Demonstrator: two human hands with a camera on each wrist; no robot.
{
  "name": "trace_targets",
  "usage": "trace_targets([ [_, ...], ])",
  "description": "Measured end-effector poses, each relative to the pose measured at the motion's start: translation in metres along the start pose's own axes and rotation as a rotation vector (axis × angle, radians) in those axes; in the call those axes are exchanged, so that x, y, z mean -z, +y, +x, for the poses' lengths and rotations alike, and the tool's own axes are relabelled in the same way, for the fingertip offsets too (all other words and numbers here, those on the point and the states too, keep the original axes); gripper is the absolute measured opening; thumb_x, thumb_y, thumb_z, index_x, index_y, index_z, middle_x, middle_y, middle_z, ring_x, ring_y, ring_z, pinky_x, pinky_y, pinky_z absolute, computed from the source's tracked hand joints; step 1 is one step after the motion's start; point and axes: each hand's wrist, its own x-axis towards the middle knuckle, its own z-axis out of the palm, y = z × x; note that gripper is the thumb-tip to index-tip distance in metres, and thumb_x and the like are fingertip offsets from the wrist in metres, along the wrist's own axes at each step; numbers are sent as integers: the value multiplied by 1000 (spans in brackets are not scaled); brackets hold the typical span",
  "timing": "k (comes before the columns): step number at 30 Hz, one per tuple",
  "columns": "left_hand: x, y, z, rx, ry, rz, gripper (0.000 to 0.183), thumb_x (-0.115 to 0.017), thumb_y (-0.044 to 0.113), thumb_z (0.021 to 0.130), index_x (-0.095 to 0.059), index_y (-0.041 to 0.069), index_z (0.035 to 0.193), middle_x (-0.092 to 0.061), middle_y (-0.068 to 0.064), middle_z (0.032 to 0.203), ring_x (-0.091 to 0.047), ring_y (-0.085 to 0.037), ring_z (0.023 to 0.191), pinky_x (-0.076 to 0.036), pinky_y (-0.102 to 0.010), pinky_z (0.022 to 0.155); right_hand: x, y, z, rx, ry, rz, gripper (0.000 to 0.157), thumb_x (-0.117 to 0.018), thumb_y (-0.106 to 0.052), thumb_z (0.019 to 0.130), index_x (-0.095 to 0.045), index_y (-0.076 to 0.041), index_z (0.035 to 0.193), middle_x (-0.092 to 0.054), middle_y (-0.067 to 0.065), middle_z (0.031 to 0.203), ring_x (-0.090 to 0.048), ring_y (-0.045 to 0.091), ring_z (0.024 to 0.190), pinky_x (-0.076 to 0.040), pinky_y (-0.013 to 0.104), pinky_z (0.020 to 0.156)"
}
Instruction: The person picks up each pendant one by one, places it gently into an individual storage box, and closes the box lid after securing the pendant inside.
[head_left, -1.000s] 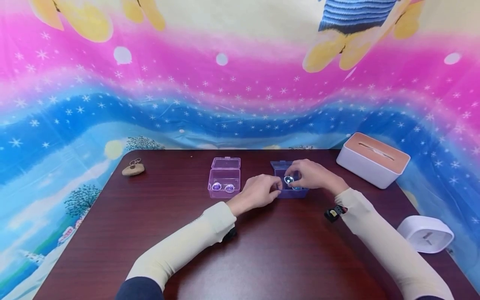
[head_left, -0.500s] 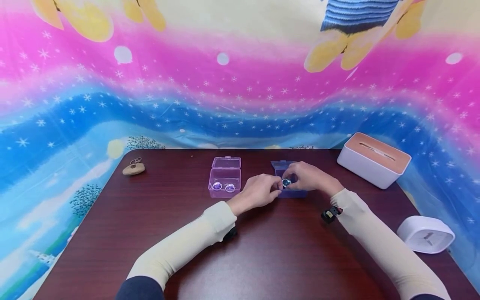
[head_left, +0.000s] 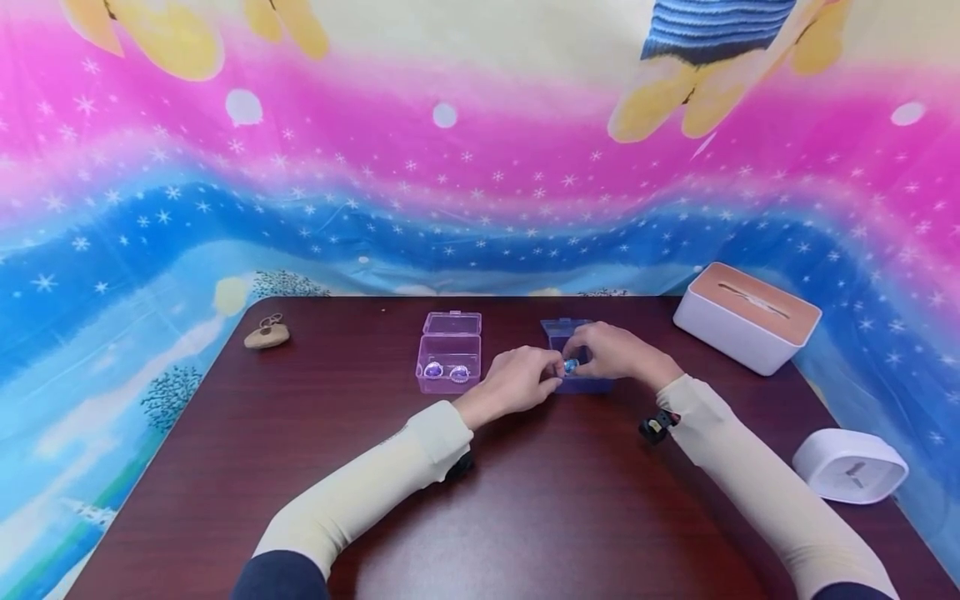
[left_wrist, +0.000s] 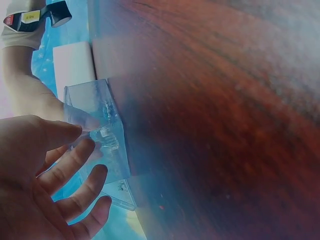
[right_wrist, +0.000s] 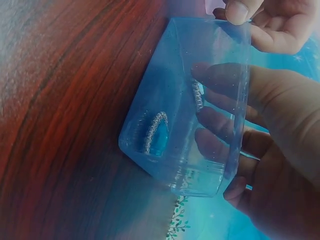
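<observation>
My left hand (head_left: 517, 382) pinches the near-left rim of a see-through blue plastic box (right_wrist: 200, 45), whose lid (head_left: 564, 327) stands open at the back. The fingers of my right hand (head_left: 618, 352) reach down into this box. They pinch a blue gem ornament (right_wrist: 198, 95) with a silver beaded rim, near the box's left side. A second blue gem ornament (right_wrist: 157, 136) lies in the box; in the head view it is hidden. To the left, an open purple box (head_left: 448, 386) holds two purple gem ornaments (head_left: 459, 373).
Back right is a white tissue box (head_left: 738, 329) with a tan top. A white clock (head_left: 851, 468) stands near the right edge of the dark wooden table (head_left: 525, 500). A beige stone-like object (head_left: 267, 336) with a cord lies far left.
My right hand has moved slightly left and lower in the blue box with the gem ornament, which has turned in the fingers. My left hand keeps its place on the rim.
</observation>
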Motion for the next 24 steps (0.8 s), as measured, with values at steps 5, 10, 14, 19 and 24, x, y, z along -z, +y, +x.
trace_targets([
  [5,0,1,-1,5,3,6,7,-71,30,97,-71,27,104,-73,12,91,-63,-6,79,-52,-29,64,0,0,-2,-10,5,9,25,-80,-18,88,-78,-12,112,-75,7,110,-67,17,86,-58,39,79],
  [10,1,2,-2,11,2,16,7,-70,30,98,-71,28,104,-73,12,92,-64,-7,80,-52,-29,64,1,2,-5,23,35,48,21,-78,-17,90,-78,-11,111,-74,7,107,-65,12,78,-57,32,72],
  [14,0,3,-2,16,-2,19,7,-71,30,97,-71,28,104,-75,11,95,-65,-7,82,-53,-30,65,2,5,-9,34,67,88,18,-76,-15,92,-78,-11,110,-74,6,105,-66,12,80,-57,30,72],
  [19,0,4,-2,16,1,22,8,-70,31,98,-72,28,105,-75,11,97,-66,-7,83,-53,-31,66,3,10,-14,19,116,93,16,-76,-13,92,-78,-11,108,-75,5,106,-68,13,86,-59,35,78],
  [24,-1,3,-2,14,9,17,7,-69,32,98,-71,28,104,-75,12,96,-65,-7,84,-54,-31,68,5,16,-18,-54,260,90,10,-77,-15,92,-79,-10,100,-74,7,98,-65,17,82,-56,39,76],
])
